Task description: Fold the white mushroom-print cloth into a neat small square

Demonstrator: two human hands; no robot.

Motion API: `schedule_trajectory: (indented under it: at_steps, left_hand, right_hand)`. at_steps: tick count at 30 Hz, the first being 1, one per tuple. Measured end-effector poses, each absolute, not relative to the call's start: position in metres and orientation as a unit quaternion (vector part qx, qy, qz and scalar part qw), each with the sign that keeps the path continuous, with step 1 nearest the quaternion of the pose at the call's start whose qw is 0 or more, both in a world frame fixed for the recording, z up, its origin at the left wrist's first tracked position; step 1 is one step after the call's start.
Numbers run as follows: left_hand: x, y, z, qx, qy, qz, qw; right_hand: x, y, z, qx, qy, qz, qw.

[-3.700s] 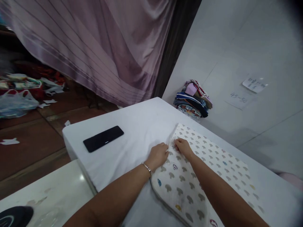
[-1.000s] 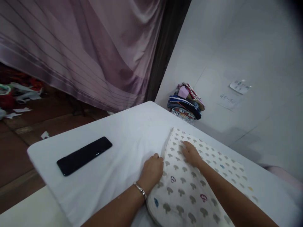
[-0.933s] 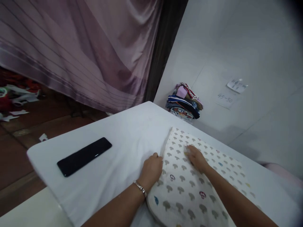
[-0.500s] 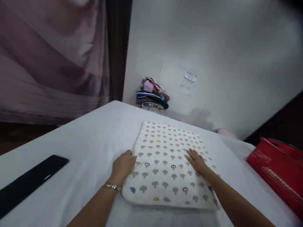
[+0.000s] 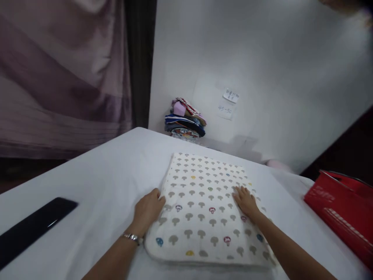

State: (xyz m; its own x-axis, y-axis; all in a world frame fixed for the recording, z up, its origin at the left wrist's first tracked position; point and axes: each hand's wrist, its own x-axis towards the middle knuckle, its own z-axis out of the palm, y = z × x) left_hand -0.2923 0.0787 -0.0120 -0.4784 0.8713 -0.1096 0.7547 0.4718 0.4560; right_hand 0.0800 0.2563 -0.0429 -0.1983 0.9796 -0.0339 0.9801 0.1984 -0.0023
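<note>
A folded white cloth (image 5: 201,210) printed with mushrooms lies flat on the white-covered table (image 5: 122,167). My left hand (image 5: 149,207) is at its left edge, fingers curled and gripping that edge; the fingertips are partly hidden. A silver bracelet (image 5: 132,237) circles the left wrist. My right hand (image 5: 246,201) rests palm down on the cloth's right side, fingers stretched out and holding nothing.
A black phone (image 5: 35,227) lies at the left of the table. On the right stands a red bag (image 5: 339,210). A stack of folded clothes (image 5: 185,119) sits beyond the far edge, by the wall with paper notes (image 5: 229,103). A purple curtain (image 5: 64,77) hangs at left.
My view has turned right, bringing the red bag into sight. My right hand has slid from the cloth's left side across to its right; my left hand has stayed at the left edge.
</note>
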Motion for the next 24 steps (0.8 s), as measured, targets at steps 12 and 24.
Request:
schedule_trajectory:
  at_steps: [12,24]
  left_hand:
    - [-0.293,0.076,-0.016,0.411,0.819,0.300,0.265]
    - [-0.293,0.078,-0.025,0.404,0.817,0.308,0.273]
  right_hand:
    - [0.039,0.328,-0.056,0.577,0.816,0.018,0.026]
    - [-0.145,0.334,-0.038,0.350,0.932,-0.084,0.028]
